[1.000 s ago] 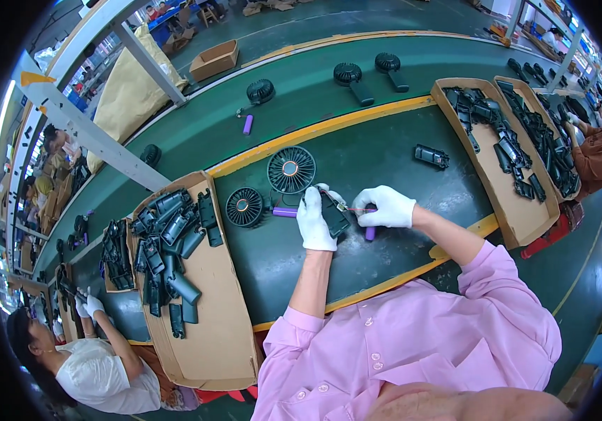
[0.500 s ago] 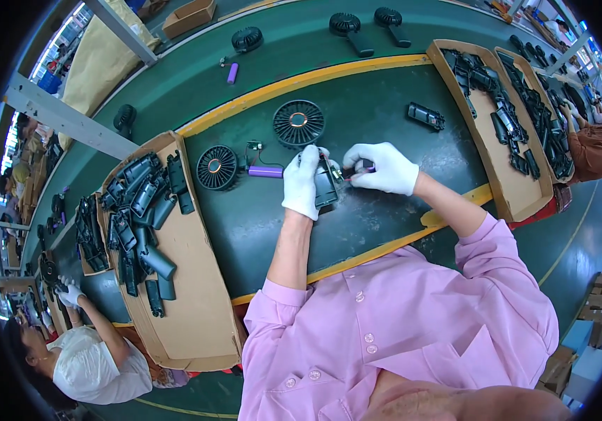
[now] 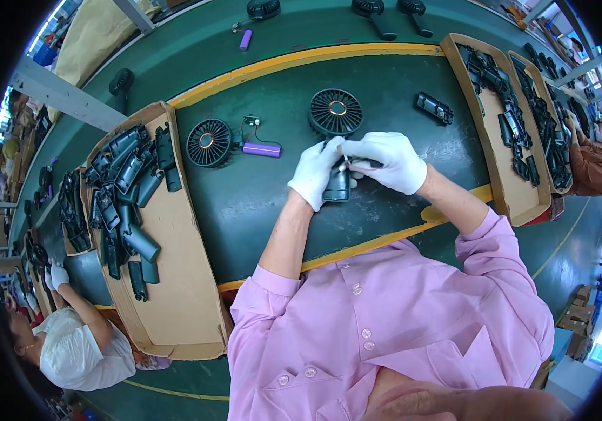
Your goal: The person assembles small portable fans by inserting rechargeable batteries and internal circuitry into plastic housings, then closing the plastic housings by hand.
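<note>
In the middle of the green workbench, my white-gloved left hand (image 3: 315,174) is closed round the dark handle (image 3: 338,188) of a handheld fan. Its round fan head (image 3: 336,112) points away from me, toward the far side. My right hand (image 3: 391,161), also gloved, is closed at the handle's upper part with its fingers bent together. A small dark bit shows between those fingers, but I cannot make out what it is. To the left lies another fan head (image 3: 209,142), wired to a small circuit board (image 3: 251,121) and a purple cylindrical battery (image 3: 262,149).
A cardboard box (image 3: 182,309) of dark handle shells stands at left, another box (image 3: 530,200) at right. One handle shell (image 3: 433,108) lies on the bench. Beyond the yellow edge (image 3: 301,56), a conveyor belt carries fans. Co-workers sit on both sides.
My right hand has moved in against the handle and my left hand. The handle now stands more upright in view. The whole view has shifted slightly.
</note>
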The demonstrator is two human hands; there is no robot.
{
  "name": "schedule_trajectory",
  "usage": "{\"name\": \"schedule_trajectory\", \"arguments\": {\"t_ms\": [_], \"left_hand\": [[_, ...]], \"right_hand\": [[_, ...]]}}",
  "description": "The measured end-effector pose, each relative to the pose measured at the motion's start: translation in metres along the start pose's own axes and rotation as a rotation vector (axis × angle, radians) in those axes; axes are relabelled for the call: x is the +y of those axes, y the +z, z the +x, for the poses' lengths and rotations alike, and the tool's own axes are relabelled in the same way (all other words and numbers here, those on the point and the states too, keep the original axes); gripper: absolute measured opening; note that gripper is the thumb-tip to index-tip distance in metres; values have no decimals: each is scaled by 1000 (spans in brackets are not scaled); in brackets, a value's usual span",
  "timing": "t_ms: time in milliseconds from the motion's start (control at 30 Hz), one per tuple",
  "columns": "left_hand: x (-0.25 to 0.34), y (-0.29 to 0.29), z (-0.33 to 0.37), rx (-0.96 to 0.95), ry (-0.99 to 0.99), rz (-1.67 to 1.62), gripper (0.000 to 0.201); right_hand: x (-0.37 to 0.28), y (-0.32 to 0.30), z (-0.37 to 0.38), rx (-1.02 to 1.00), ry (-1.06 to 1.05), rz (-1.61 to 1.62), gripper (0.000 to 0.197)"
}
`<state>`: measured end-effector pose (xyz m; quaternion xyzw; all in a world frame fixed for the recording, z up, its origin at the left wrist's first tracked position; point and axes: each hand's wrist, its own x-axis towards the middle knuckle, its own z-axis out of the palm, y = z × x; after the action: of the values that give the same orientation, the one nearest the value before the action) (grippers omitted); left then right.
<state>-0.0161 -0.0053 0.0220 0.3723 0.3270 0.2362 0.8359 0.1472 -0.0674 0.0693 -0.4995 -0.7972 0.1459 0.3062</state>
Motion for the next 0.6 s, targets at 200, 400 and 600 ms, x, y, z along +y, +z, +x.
{"name": "schedule_trajectory", "arguments": {"t_ms": [200, 400, 600], "left_hand": [[-1, 4, 0, -14, -11, -111, 40], [0, 3, -1, 6, -44, -63, 44], [-4, 2, 0, 1, -21, -61, 48]], "right_hand": [[3, 18, -1, 159, 12, -130, 22], [0, 18, -2, 200, -14, -371, 20], [7, 16, -3, 190, 21, -297, 20]]}}
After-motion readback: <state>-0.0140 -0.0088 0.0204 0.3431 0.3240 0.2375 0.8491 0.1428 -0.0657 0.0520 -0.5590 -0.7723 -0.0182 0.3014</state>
